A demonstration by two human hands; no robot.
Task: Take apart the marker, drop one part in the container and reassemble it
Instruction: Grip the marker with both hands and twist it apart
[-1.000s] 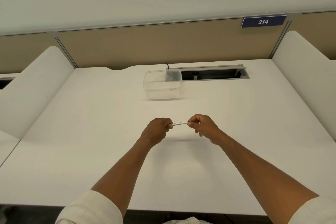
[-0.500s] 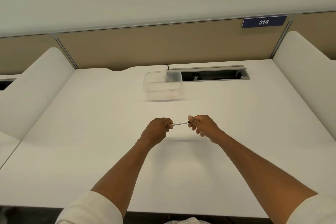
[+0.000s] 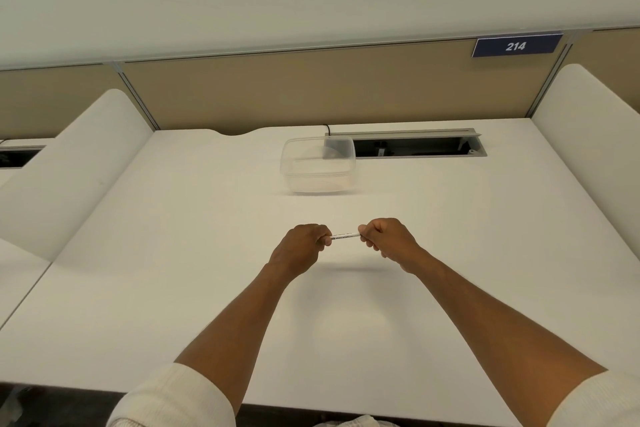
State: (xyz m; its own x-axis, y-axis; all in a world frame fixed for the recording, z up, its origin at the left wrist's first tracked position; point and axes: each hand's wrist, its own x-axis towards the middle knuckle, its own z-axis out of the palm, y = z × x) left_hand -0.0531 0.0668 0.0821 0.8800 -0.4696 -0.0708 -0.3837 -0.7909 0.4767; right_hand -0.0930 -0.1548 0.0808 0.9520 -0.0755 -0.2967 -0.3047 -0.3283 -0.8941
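A slim white marker (image 3: 345, 236) spans level between the left hand (image 3: 304, 246) and right hand (image 3: 386, 237), each grip pinching one end above the smooth table (image 3: 173, 270); clear plastic container (image 3: 318, 163) sits beyond

The container (image 3: 318, 165) stands on the table (image 3: 173, 253) toward its far edge, just left of the cable slot (image 3: 419, 146). Nearer the person, the marker (image 3: 345, 236) lies crosswise above the table between the left hand (image 3: 303, 244) and right hand (image 3: 388, 236).
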